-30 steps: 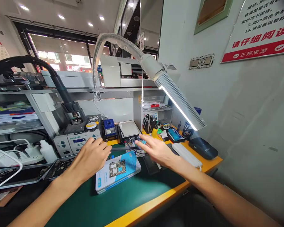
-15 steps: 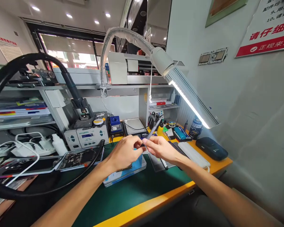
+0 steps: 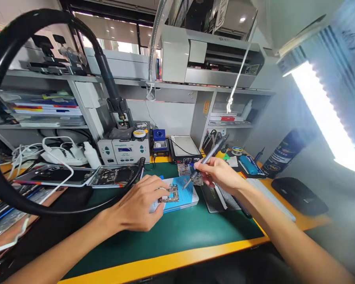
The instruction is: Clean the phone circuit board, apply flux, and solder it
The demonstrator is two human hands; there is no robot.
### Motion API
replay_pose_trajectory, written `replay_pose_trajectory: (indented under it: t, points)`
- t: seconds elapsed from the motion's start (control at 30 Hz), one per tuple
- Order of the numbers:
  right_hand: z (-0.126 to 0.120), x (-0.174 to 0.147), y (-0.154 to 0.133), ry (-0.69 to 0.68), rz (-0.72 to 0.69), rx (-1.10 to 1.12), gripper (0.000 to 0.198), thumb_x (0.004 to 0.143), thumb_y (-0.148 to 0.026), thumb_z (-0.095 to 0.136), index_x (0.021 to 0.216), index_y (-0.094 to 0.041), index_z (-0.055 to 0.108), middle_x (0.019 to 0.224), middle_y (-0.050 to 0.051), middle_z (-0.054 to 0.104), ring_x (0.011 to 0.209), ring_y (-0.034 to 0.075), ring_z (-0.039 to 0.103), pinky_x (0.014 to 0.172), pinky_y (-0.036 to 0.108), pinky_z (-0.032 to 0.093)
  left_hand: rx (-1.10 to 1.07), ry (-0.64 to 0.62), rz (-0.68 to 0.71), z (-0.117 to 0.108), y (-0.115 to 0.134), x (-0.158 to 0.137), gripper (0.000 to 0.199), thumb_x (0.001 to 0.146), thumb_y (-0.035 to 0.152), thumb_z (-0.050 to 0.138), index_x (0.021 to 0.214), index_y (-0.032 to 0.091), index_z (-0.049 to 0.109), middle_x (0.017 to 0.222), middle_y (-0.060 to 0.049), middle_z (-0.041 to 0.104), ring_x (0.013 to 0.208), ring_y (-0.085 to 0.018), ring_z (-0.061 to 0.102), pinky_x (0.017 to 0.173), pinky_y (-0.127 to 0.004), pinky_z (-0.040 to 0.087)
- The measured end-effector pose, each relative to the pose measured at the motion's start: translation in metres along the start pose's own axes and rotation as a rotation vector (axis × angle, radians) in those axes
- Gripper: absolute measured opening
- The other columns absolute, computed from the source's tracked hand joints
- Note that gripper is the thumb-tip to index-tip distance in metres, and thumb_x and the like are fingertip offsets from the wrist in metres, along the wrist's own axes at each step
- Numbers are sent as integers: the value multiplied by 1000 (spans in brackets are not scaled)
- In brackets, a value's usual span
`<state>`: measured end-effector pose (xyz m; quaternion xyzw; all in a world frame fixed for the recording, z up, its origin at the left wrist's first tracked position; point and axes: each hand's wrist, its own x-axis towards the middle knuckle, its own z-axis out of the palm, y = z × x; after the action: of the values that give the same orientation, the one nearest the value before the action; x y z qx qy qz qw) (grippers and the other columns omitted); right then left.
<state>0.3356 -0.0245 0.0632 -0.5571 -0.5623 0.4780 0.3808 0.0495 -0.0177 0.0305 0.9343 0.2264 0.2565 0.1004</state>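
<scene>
A small phone circuit board lies on a blue-and-white flat stack on the green mat. Reaching in from the left, my left hand has its fingers on the board's left edge, with the thumb lower, by the near side of the stack. My right hand pinches a slim grey pen-shaped tool with a thin pointed tip. That tip points down just right of the board, close above the blue surface; whether it touches I cannot tell.
Perforated metal plates lie right of the stack. Behind stand a grey hot-air station and a blue soldering station. A thick black hose loops across the left. A bright lamp hangs at upper right. An opened tablet lies left.
My hands were together around the tool above the stack and have moved apart. The left came down onto the board; the right turned the tool's tip downward. My view shifted lower and nearer.
</scene>
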Motion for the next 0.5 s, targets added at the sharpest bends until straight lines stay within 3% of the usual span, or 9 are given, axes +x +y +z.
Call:
replay_pose_trajectory:
  t: [0.23, 0.4, 0.5]
  points:
    - [20, 43, -10, 71, 2, 28, 26, 99, -38, 62, 110, -15, 65, 91, 1, 68, 66, 11, 64, 57, 25, 55, 53, -81, 54, 15, -6, -24, 48, 81, 25, 64, 128, 19, 63, 140, -15, 59, 134, -32, 51, 119, -52, 34]
    - [27, 58, -3, -20, 18, 91, 32, 97, -44, 64, 86, -14, 64, 59, -8, 55, 39, 4, 44, 36, 16, 35, 70, -107, 27, 24, -12, -32, 52, 84, 32, 65, 134, 21, 59, 147, -15, 56, 142, -34, 44, 123, -56, 30]
    - [31, 57, 6, -50, 39, 172, 41, 88, -53, 72, 74, -16, 60, 51, -7, 51, 37, 6, 45, 31, 18, 30, 89, -98, 25, 29, -14, -37, 54, 85, 37, 65, 136, 21, 57, 147, -16, 55, 143, -36, 43, 122, -59, 32]
